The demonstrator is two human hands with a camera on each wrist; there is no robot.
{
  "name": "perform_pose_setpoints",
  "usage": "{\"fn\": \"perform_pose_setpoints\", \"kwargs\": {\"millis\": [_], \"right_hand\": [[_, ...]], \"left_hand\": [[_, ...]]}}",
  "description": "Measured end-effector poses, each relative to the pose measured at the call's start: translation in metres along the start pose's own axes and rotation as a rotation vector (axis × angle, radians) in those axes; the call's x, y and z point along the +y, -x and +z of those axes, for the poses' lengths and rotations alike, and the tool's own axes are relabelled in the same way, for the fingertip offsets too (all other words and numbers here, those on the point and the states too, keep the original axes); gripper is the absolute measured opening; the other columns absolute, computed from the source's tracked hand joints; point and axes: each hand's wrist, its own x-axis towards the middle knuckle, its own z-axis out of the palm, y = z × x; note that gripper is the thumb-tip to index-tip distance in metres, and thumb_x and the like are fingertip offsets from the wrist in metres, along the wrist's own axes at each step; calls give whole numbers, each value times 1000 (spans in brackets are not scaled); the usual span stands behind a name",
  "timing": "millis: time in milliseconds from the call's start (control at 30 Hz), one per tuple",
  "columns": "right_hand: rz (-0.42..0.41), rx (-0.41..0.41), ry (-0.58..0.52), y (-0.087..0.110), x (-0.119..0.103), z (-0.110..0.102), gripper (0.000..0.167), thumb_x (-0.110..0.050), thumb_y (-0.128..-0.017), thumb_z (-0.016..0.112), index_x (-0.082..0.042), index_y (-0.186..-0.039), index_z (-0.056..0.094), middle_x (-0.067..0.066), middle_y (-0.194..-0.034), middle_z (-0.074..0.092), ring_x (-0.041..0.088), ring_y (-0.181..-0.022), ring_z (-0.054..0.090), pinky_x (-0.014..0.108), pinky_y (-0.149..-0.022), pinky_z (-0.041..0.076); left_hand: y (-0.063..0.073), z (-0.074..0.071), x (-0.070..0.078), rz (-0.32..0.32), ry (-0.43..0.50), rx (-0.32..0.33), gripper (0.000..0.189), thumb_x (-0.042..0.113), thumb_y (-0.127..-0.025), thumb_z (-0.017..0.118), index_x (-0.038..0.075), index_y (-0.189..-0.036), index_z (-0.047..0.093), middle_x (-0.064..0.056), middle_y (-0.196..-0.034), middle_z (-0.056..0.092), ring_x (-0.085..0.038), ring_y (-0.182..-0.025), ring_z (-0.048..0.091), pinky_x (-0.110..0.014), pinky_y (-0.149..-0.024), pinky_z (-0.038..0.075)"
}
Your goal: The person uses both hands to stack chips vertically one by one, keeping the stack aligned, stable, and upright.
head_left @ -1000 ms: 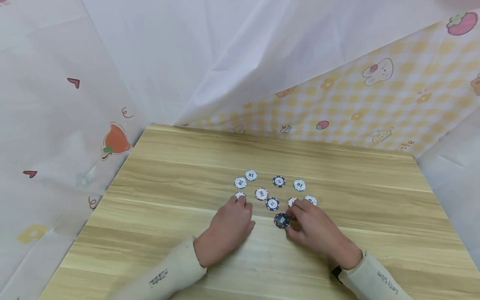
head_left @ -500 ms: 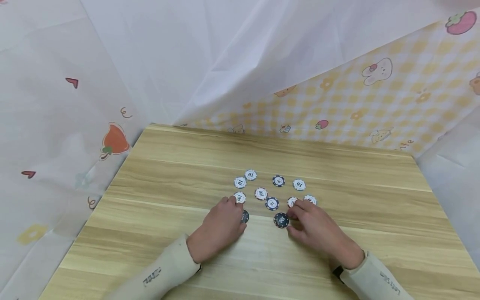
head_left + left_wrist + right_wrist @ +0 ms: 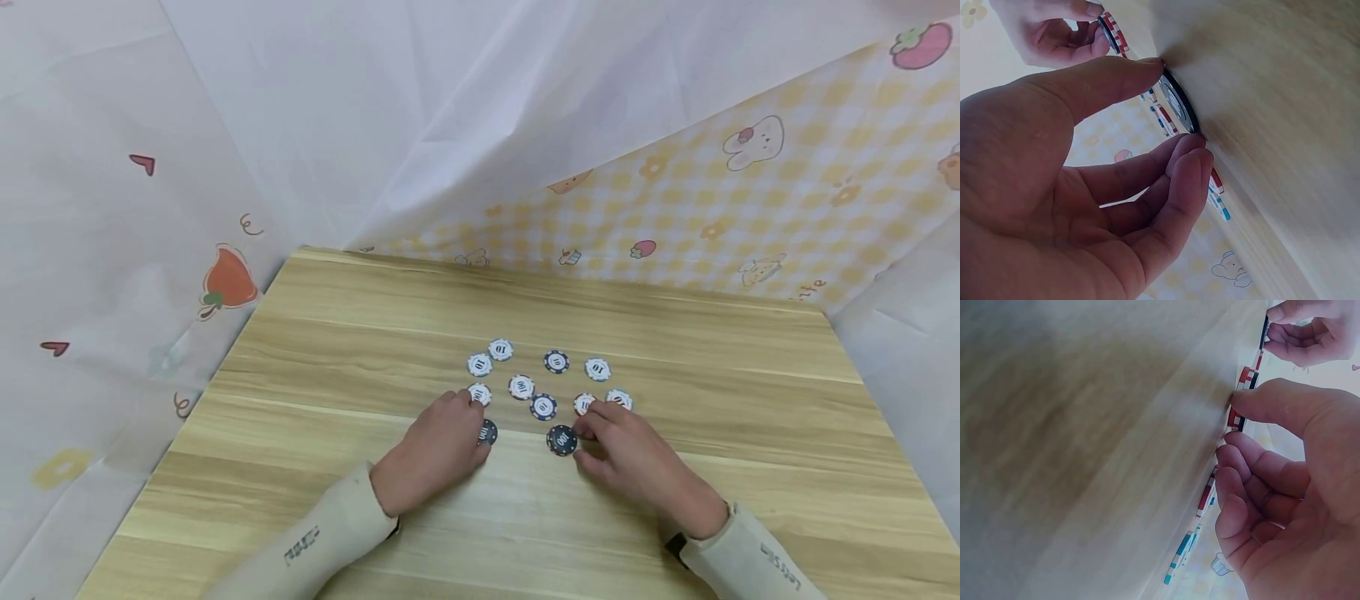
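Note:
My left hand (image 3: 435,450) pinches a black poker chip (image 3: 1179,103) by its edges between thumb and fingertips, low at the wooden table. In the head view the hand covers part of that chip, which shows a 100. My right hand (image 3: 630,462) holds a small stack of poker chips (image 3: 562,440) at its right side with thumb and forefinger. A black 100 chip tops this stack, and a red-and-white one lies under it. A white 100 chip (image 3: 480,394) sits just beyond my left fingers; a red-edged chip (image 3: 585,404) is at my right fingertips.
Several more chips lie spread beyond the hands, among them a blue-edged chip (image 3: 543,407), a red-edged 100 chip (image 3: 522,387) and a light-blue-edged chip (image 3: 597,369). Patterned white and yellow sheets (image 3: 675,192) wall the wooden table (image 3: 360,333) at the back and sides.
My left hand has shifted left and a little toward me, so the black chip at its fingers and the white 100 chip beyond have come into sight. My right hand stays nearly still.

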Motion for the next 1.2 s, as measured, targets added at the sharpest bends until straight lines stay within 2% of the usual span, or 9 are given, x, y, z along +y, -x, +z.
{"fn": "perform_pose_setpoints", "kwargs": {"millis": [367, 600, 767, 967, 1200], "right_hand": [[-27, 16, -16, 0, 0, -2, 21, -14, -90, 90, -8, -107, 79, -5, -102, 67, 15, -94, 63, 38, -83, 59], [-33, 16, -18, -1, 0, -2, 22, -13, -89, 91, -8, -107, 79, -4, -101, 67, 15, -93, 63, 37, -82, 59], [-31, 16, -8, 0, 1, -1, 23, -14, -88, 91, -7, -107, 79, -3, -101, 67, 15, -94, 64, 38, -83, 59], [-37, 10, -13, -1, 1, -2, 23, -15, -89, 91, -8, -107, 79, -4, -102, 68, 16, -94, 64, 37, -82, 59], [-27, -3, -20, -1, 0, -2, 22, -14, -90, 90, -8, -107, 79, -4, -102, 68, 15, -95, 64, 37, -83, 59]], "left_hand": [[-4, 0, -3, 43, 11, 48, 25, 19, -88, 87, -2, -86, 74, -12, -84, 67, -21, -72, 60, -39, -69, 58], [-8, 1, -4, 41, 4, 32, 23, 14, -84, 82, 6, -73, 64, -8, -78, 61, -20, -68, 55, -37, -65, 55], [-7, -1, -1, 57, -9, 43, 21, 8, -77, 74, 9, -66, 55, -8, -76, 58, -21, -68, 55, -38, -62, 55], [-7, 2, 1, 66, -56, 68, 9, 7, -71, 66, 7, -68, 57, -9, -75, 56, -21, -69, 56, -37, -59, 54], [-7, 5, 1, 89, -142, 83, 14, 12, -73, 67, 9, -68, 54, -7, -74, 56, -20, -68, 55, -34, -59, 53]]}}
